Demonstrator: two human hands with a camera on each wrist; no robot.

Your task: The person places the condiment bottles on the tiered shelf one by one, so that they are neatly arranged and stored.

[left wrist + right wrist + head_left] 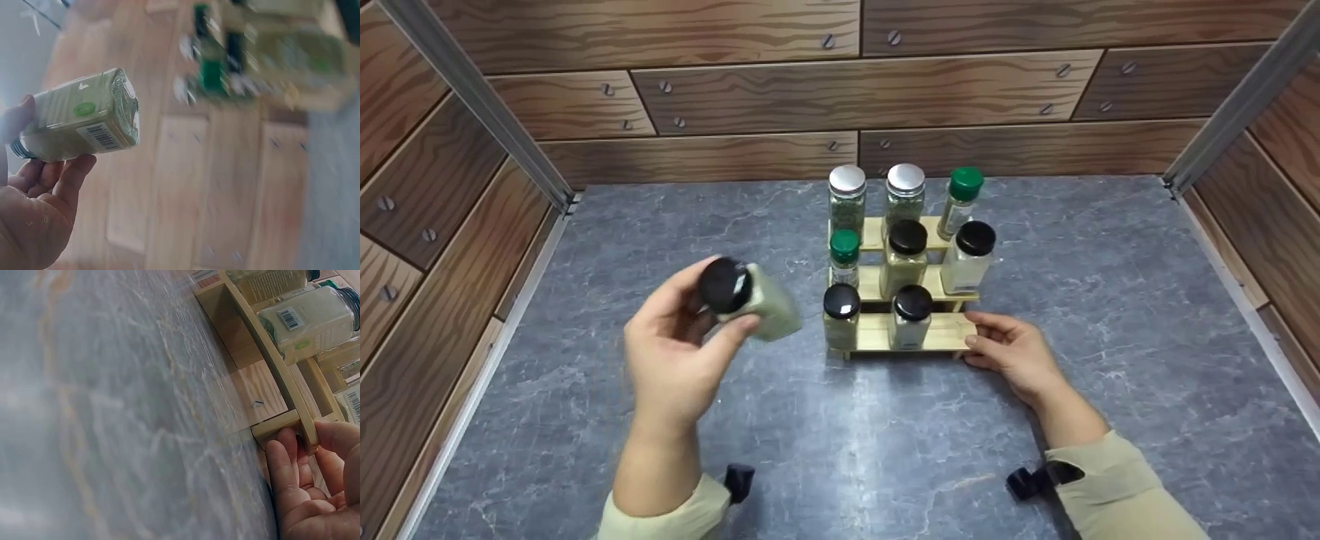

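My left hand [671, 367] grips a spice jar [771, 306] with a black lid and pale green contents, held in the air left of a wooden rack [950, 334]. In the left wrist view the jar [67, 121] lies tilted, its barcode and base showing, the thumb and fingers near the lid. My right hand [1020, 360] pinches the right end of the rack's lowest step; the right wrist view shows thumb and fingers round that board [301, 422]. On this lowest step stand two black-lidded jars [841, 326], [911, 330], at its left and middle.
The middle step holds a green-lidded jar [844, 259] and two black-lidded jars [904, 266], [967, 262]. Along the top stand two silver-lidded jars [847, 199], [905, 195] and a green-lidded one [960, 199]. A grey marbled tabletop [855, 442] meets wood-patterned walls [735, 97].
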